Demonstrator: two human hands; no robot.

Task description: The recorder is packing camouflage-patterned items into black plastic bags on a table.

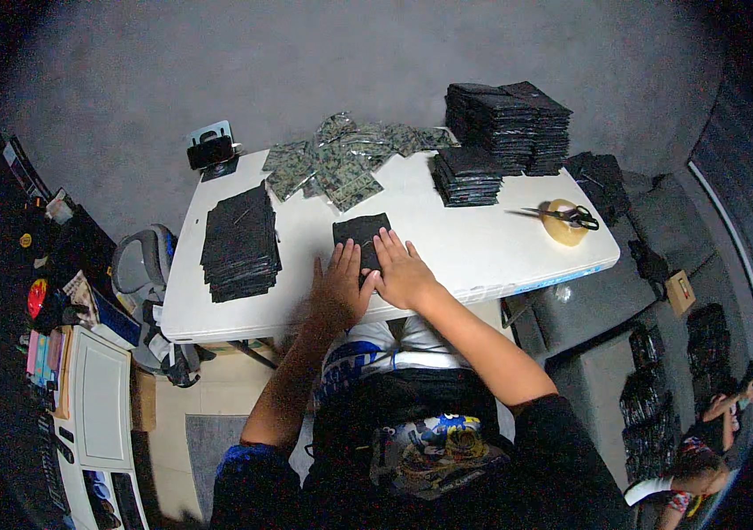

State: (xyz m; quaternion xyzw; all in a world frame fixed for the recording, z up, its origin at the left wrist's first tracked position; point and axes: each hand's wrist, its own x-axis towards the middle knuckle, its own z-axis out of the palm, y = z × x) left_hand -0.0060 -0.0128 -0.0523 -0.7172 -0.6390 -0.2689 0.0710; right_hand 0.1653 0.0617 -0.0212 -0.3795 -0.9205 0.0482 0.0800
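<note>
A folded black cloth piece [360, 228] lies flat near the front edge of the white table [306, 305]. My left hand [339, 284] rests on its left side, fingers stretched out. On its right side lies my right hand [401, 272], flat with the fingers extended. Both thumbs come close together at the cloth's near edge. To the left is a stack of flat black pieces [241, 238] that look like the same material. Past the cloth lies a loose heap of camouflage-patterned packets in clear wrapping [348, 181].
At the back right stand a tall black stack [513, 124] and a shorter one [466, 177]. Black-handled scissors [578, 216] lie over a roll of tape [562, 231]. A phone on a stand [211, 152] occupies the far left corner. Another person [699, 468] is at the lower right.
</note>
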